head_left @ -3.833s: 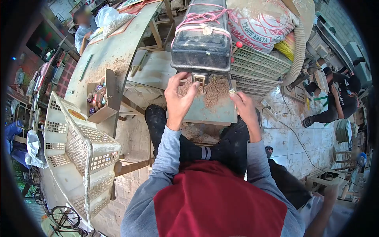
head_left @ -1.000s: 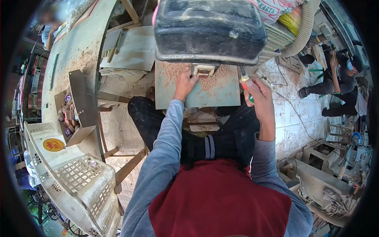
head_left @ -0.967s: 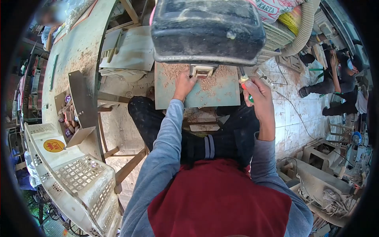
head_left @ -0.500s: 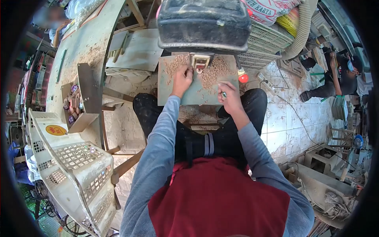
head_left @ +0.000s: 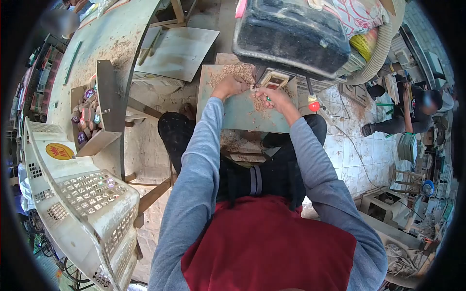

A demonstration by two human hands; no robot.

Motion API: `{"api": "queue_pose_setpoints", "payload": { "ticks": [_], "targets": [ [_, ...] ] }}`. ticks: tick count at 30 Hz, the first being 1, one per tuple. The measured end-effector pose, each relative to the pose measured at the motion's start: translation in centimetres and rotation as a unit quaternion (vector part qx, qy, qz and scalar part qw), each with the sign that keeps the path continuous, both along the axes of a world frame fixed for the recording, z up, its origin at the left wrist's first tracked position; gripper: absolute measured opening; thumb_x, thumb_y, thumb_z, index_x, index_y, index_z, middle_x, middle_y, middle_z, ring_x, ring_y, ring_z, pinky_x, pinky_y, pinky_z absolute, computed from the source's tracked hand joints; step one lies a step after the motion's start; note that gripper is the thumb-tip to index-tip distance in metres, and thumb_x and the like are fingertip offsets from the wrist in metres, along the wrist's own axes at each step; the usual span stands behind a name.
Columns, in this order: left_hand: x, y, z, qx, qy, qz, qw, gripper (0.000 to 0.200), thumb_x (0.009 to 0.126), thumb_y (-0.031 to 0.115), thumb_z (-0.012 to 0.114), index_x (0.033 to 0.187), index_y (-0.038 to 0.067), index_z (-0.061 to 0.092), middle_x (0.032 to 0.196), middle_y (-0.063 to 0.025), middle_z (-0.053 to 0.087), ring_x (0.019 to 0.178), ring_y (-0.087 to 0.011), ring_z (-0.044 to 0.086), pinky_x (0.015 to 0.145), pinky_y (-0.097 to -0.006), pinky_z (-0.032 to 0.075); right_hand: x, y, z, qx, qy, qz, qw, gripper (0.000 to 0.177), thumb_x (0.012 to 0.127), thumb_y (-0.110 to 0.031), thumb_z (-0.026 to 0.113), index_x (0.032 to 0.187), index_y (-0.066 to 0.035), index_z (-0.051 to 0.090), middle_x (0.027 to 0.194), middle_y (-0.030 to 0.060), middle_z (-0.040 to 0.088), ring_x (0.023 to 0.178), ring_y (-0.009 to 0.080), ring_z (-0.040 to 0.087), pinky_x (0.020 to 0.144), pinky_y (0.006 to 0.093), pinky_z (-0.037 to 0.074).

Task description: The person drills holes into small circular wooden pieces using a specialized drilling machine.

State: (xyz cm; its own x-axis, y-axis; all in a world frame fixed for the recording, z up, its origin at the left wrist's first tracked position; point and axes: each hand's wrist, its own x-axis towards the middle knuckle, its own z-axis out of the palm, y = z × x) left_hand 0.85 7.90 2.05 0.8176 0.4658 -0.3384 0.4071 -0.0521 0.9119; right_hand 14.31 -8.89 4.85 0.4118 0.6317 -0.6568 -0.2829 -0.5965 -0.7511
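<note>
My left hand (head_left: 230, 87) is closed at the wood-framed fixture (head_left: 274, 79), its fingertips at a small pale wooden piece (head_left: 253, 88). Close by on the right, my right hand (head_left: 275, 99) is closed around a small green-handled tool (head_left: 268, 99), mostly hidden in the fingers. It meets the same wooden piece from the other side; the tool's tip cannot be made out. Both hands are above a greenish board (head_left: 233, 120) strewn with wood shavings (head_left: 238, 72). Over the fixture hangs a dusty black box-like cover (head_left: 291, 39).
A red knob (head_left: 314, 106) hangs right of the board. On the left stand a wooden box (head_left: 110, 104) of small numbered pieces and a white plastic chair (head_left: 97, 194). A ribbed hose (head_left: 383, 46) curves at upper right. Another person (head_left: 412, 106) sits on the right.
My right hand has moved left and up to the wooden piece, beside my left hand. The head view has turned, so the black cover appears farther right.
</note>
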Motion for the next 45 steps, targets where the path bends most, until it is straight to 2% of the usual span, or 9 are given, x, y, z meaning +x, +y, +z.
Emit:
{"api": "queue_pose_setpoints", "payload": {
  "ticks": [15,16,21,25,27,31,34,42,45],
  "targets": [
    [1.1,1.5,4.4,0.018,0.087,-0.117,0.989,0.013,0.072,0.009,0.071,0.063,0.002,0.066,0.062,-0.0033,0.061,0.055,-0.0142,0.054,0.05,-0.03,0.045,0.6,-0.2,-1.2,0.001,0.022,-0.045,0.999,0.025,0.093,-0.026,0.056,0.08,-0.004,0.058,0.059,0.0029,0.051,0.047,0.0113,0.048,0.04,0.0288,0.033],
    [4.0,2.5,-4.1,-0.029,0.093,-0.089,0.991,0.012,0.075,0.011,0.07,0.067,0.003,0.067,0.063,-0.0023,0.061,0.056,-0.0136,0.055,0.053,-0.029,0.045,1.6,-0.3,-4.1,-0.013,-0.009,-0.013,1.0,0.026,0.093,-0.026,0.055,0.08,-0.004,0.058,0.059,0.0042,0.052,0.048,0.0124,0.049,0.041,0.0298,0.034],
    [3.1,2.2,-3.8,0.031,0.119,-0.139,0.983,0.017,0.08,0.022,0.066,0.071,0.008,0.065,0.068,0.0019,0.062,0.062,-0.0102,0.054,0.06,-0.0302,0.046,3.1,-0.3,-7.2,-0.069,-0.06,0.076,0.993,0.022,0.092,-0.014,0.049,0.079,0.001,0.06,0.061,0.0063,0.055,0.053,0.0153,0.053,0.048,0.0314,0.04],
    [3.5,2.9,-3.9,0.114,0.135,-0.203,0.963,0.017,0.084,0.027,0.063,0.075,0.012,0.063,0.068,0.0036,0.06,0.061,-0.0096,0.053,0.061,-0.0287,0.046,1.1,-0.5,-1.8,-0.112,-0.124,0.139,0.976,0.021,0.09,-0.01,0.047,0.078,0.001,0.06,0.062,0.0069,0.056,0.055,0.015,0.053,0.053,0.0312,0.041],
    [3.3,3.3,-3.9,0.103,0.12,-0.18,0.971,0.015,0.083,0.024,0.065,0.077,0.01,0.064,0.069,0.0027,0.061,0.061,-0.0097,0.053,0.061,-0.0287,0.046,1.9,-1.4,-5.7,-0.019,-0.001,-0.03,0.999,0.022,0.095,-0.005,0.044,0.098,-0.005,0.066,0.071,0.0047,0.06,0.053,0.0153,0.049,0.046,0.0302,0.036],
    [2.7,3.1,-4.0,0.075,0.088,-0.137,0.984,0.012,0.081,0.019,0.068,0.08,0.008,0.065,0.07,0.0009,0.062,0.062,-0.01,0.055,0.059,-0.0288,0.047,3.1,-1.6,-7.6,-0.064,-0.112,0.121,0.984,0.02,0.086,-0.017,0.049,0.08,-0.002,0.06,0.064,0.0041,0.056,0.062,0.0148,0.053,0.061,0.035,0.041],
    [2.9,3.0,-3.9,0.054,0.061,-0.107,0.991,0.011,0.079,0.016,0.07,0.083,0.006,0.066,0.07,-0.0004,0.063,0.063,-0.0102,0.057,0.059,-0.0288,0.048,4.4,-1.3,-10.0,-0.063,-0.074,0.1,0.99,0.015,0.093,-0.008,0.054,0.1,-0.006,0.067,0.078,0.0083,0.065,0.056,0.0149,0.055,0.048,0.0293,0.041],
    [2.9,2.3,-6.5,-0.006,0.008,-0.039,0.999,0.015,0.076,0.007,0.075,0.088,0.002,0.068,0.072,-0.0035,0.066,0.064,-0.0107,0.06,0.056,-0.029,0.049,3.1,-2.9,-8.5,-0.028,-0.111,0.042,0.993,0.013,0.09,-0.012,0.054,0.089,-0.005,0.065,0.072,0.006,0.062,0.058,0.0143,0.055,0.052,0.0301,0.041],
    [4.1,3.8,-11.1,-0.211,-0.06,0.064,0.974,0.027,0.076,0.005,0.075,0.102,0.002,0.067,0.084,-0.0056,0.068,0.071,-0.0147,0.064,0.06,-0.0314,0.051,1.7,-2.7,-7.3,-0.005,-0.135,0.02,0.991,0.014,0.089,-0.014,0.053,0.085,-0.005,0.064,0.07,0.005,0.06,0.059,0.0141,0.055,0.053,0.0304,0.041]
  ]
}}
